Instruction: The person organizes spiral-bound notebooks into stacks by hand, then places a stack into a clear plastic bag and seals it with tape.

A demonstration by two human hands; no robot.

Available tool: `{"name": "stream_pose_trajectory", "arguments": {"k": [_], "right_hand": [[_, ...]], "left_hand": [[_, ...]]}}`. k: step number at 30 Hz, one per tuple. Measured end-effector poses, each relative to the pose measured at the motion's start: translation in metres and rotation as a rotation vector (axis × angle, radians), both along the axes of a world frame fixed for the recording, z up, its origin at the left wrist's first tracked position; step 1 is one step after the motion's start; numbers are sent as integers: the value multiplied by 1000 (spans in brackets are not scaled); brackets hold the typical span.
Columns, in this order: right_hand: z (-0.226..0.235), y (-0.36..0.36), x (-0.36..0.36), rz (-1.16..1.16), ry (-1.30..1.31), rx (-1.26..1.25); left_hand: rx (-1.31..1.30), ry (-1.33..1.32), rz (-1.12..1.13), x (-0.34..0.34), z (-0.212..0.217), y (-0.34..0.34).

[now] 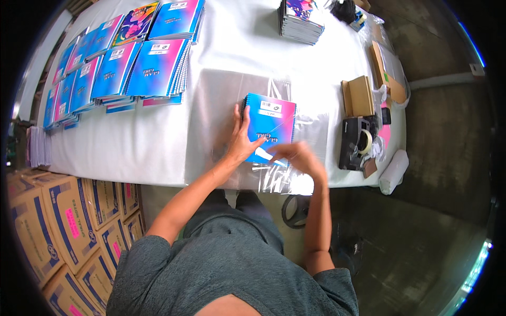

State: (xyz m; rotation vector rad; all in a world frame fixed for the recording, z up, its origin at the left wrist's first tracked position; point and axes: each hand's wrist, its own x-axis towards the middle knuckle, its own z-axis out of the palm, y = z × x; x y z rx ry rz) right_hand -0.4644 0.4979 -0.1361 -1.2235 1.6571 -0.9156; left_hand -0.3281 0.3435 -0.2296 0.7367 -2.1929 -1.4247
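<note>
A spiral notebook [273, 117] with a blue and pink cover lies in front of me, on clear plastic sheets [216, 105]. My left hand [241, 138] is spread against it, fingers stretched along the spiral edge and thumb on the cover. Glossy plastic film [274, 178] sticks out below the notebook's near edge. Over the lower right corner of the notebook is my right hand [301, 157], its fingers bent and smeared by motion. Whether these fingers pinch the film cannot be made out.
Stacks of similar notebooks [158, 68] fill the table's left side. Another stack [301, 23] stands at the far edge. A black tape dispenser [354, 142], an open cardboard box [358, 97] and a white roll [394, 171] are on the right. Cartons [71, 210] are piled on the lower left.
</note>
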Motion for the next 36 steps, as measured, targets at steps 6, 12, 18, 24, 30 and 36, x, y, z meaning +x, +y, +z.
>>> {"name": "stream_pose_trajectory", "arguments": {"k": [6, 12, 18, 24, 30, 36], "right_hand": [[-34, -100, -163, -71, 759, -257], [-68, -144, -179, -250, 658, -378], [-87, 8, -68, 138, 935, -456], [-52, 101, 28, 561, 459, -509], [-33, 11, 0, -108, 717, -441], [-44, -1, -5, -221, 746, -423]], "left_hand": [[250, 73, -39, -1, -8, 2], [233, 121, -43, 3, -6, 1], [205, 99, -12, 12, -10, 2], [241, 103, -42, 9, -5, 3], [209, 71, -56, 8, -1, 2], [90, 34, -52, 11, -4, 3]]}}
